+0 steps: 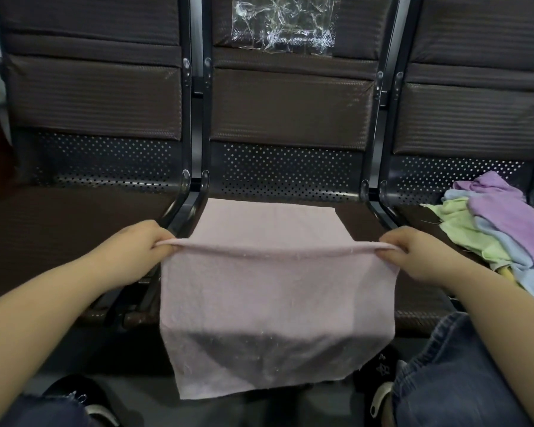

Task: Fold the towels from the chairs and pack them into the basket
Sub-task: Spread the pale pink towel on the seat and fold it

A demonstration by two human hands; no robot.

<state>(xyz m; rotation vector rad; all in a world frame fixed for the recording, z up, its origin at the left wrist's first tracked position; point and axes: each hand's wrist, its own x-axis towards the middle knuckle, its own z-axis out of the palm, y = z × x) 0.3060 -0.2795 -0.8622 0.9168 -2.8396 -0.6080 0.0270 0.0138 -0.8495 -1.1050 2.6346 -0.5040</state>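
A pale pink towel [269, 291] is stretched between my two hands over the middle chair seat [361, 223]. Its far part lies flat on the seat and its near part hangs down over the seat's front edge toward the floor. My left hand [136, 245] pinches the towel's left side at the raised fold line. My right hand [413, 251] pinches the right side at the same height. A loose pile of purple, light blue and green towels [494, 229] lies on the right chair. No basket is in view.
Three dark brown chairs stand in a row with black metal frames [195, 149] between them. A crumpled clear plastic sheet [282, 23] lies on the middle backrest. The left seat [74, 229] holds nothing. My knees in jeans [457, 380] and my shoes are at the bottom.
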